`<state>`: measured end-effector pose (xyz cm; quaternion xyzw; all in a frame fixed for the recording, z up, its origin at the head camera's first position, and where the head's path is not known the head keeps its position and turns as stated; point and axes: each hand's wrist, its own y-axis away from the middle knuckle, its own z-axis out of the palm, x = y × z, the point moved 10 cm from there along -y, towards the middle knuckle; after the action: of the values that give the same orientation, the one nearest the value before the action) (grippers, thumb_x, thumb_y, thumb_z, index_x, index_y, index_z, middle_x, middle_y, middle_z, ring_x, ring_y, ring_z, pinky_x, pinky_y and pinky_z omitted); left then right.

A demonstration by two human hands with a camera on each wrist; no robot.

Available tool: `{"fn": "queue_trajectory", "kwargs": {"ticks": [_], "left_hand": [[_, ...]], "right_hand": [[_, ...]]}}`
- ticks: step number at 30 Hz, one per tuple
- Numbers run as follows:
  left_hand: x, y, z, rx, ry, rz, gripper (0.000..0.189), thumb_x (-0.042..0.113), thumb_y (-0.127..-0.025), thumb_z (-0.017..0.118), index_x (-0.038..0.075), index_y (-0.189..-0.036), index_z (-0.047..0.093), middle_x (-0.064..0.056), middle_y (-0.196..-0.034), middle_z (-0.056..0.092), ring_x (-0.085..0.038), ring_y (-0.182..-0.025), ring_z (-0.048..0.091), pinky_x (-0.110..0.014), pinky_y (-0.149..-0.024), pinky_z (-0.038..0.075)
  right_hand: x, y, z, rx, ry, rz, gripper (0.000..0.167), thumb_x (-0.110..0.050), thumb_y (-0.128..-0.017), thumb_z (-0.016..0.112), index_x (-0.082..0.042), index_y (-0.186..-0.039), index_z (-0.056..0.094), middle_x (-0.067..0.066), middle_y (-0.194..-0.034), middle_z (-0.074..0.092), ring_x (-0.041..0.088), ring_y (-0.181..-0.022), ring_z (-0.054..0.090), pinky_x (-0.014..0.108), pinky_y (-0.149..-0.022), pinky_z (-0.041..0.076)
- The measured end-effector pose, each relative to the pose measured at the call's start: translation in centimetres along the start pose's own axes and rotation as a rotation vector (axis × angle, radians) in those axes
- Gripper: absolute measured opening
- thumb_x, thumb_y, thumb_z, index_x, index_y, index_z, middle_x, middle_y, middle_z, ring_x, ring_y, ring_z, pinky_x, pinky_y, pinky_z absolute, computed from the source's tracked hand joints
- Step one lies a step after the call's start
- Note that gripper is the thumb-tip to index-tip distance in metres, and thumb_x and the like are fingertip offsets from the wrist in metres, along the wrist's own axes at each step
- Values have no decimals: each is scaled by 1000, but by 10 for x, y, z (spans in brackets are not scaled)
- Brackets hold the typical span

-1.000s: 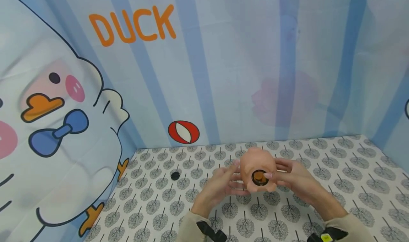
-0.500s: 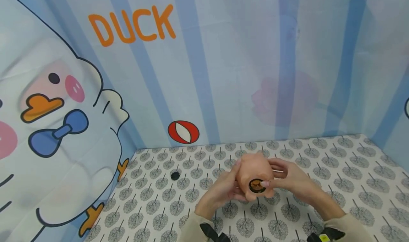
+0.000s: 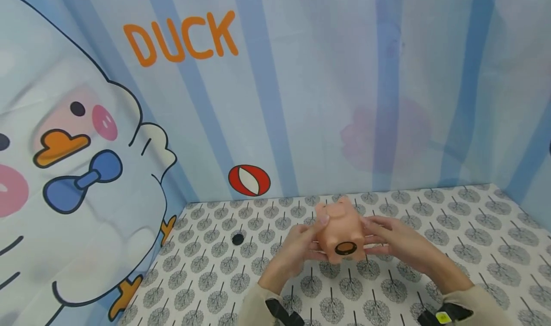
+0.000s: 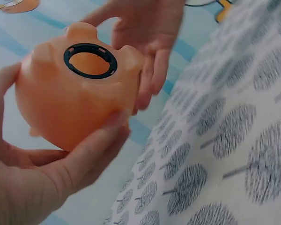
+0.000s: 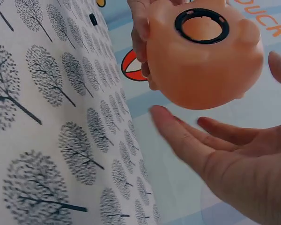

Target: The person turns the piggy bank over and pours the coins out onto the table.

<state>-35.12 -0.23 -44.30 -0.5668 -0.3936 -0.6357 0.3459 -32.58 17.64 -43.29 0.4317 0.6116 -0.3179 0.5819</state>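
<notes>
In the head view my left hand (image 3: 297,247) holds a peach-coloured piggy bank (image 3: 337,228) above the table, thumb on one side and fingers curled round the other. A black-rimmed round hole (image 4: 90,61) in its underside shows plainly in the left wrist view, uncovered and looking into the hollow inside. Beside the piggy bank, my right hand (image 5: 229,159) spreads its fingers, relaxed and bent a little. The right wrist view shows a gap between those fingers and the piggy bank. A small round black cap (image 3: 237,239) lies on the table to the left.
A white tablecloth (image 3: 215,287) printed with grey trees covers the table. Blue-striped cloth (image 3: 318,101) with a duck print (image 3: 82,173) hangs behind it and along the left side.
My right hand has drawn its thumb off the round hole and spread away from the piggy bank. My left hand still holds the piggy bank, which has shifted slightly left and tilted.
</notes>
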Motion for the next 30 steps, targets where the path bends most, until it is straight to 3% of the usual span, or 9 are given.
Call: {"fn": "queue_trajectory", "kwargs": {"ticks": [7, 14, 20, 26, 30], "left_hand": [[6, 1, -1, -61, -64, 40, 61, 47, -102, 65, 5, -147, 60, -19, -136, 69, -28, -114, 75, -38, -91, 67], [10, -1, -2, -75, -157, 76, 59, 54, -97, 70, 15, -140, 67, -10, -131, 74, -19, -114, 73, -34, -94, 66], [7, -2, -2, -127, -167, 78, 68, 52, -97, 71, 12, -150, 57, -12, -144, 65, -24, -124, 69, -36, -95, 66], [5, -3, -1, -174, -176, 88, 77, 40, -95, 78, 15, -159, 45, -13, -151, 57, -27, -130, 65, -38, -97, 65], [5, -1, -4, -182, -214, 82, 84, 44, -92, 80, 19, -162, 40, -11, -153, 58, -27, -134, 64, -38, -103, 62]], "right_hand": [[-6, -8, 11, -95, -67, 54, 80, -52, -113, 37, 15, -155, 34, 23, -133, 67, 31, -109, 76, 46, -99, 64], [-8, -13, 17, -143, -120, 57, 77, -53, -113, 35, 13, -153, 40, 16, -119, 76, 33, -104, 79, 50, -95, 65], [-5, -15, 18, -148, -143, 55, 75, -49, -113, 40, 15, -153, 38, 15, -123, 73, 31, -102, 79, 48, -96, 65], [-6, -14, 13, -111, -109, -11, 74, -36, -113, 47, 22, -154, 27, 12, -122, 73, 23, -107, 77, 41, -97, 65], [-10, -13, 12, -81, -60, -61, 75, -32, -111, 52, 20, -157, 23, 22, -133, 67, 19, -112, 74, 39, -98, 65]]}}
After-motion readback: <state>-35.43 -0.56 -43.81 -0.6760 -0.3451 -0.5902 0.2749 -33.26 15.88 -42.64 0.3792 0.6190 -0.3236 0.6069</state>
